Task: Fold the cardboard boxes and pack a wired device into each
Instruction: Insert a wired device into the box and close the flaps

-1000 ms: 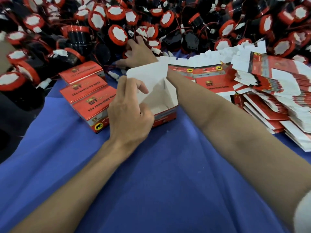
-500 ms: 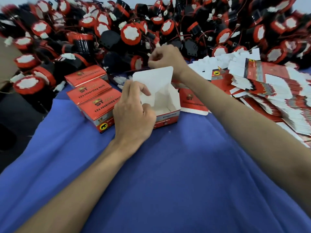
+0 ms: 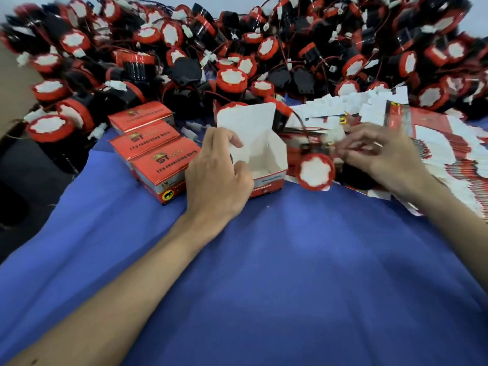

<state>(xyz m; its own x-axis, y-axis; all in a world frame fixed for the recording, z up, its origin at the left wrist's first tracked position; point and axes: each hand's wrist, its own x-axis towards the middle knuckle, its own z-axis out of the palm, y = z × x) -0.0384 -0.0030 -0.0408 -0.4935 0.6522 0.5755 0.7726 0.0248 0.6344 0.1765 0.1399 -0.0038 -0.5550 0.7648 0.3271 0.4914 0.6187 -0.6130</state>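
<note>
An open red cardboard box with a white inside stands on the blue cloth, its lid flap upright. My left hand holds its left side, fingers curled over the wall. Just right of the box, my right hand grips a wired device, black with a red rim and white face, by its black body and thin wires. The device hangs close to the cloth, facing me, beside the box's right wall.
Three closed red boxes lie left of the open one. A big heap of the same devices fills the back. Flat unfolded boxes are stacked at the right. Blue cloth covers the table in front.
My right hand has come back from the heap with a device and now holds it beside the open box. My left hand has stayed on the box.
</note>
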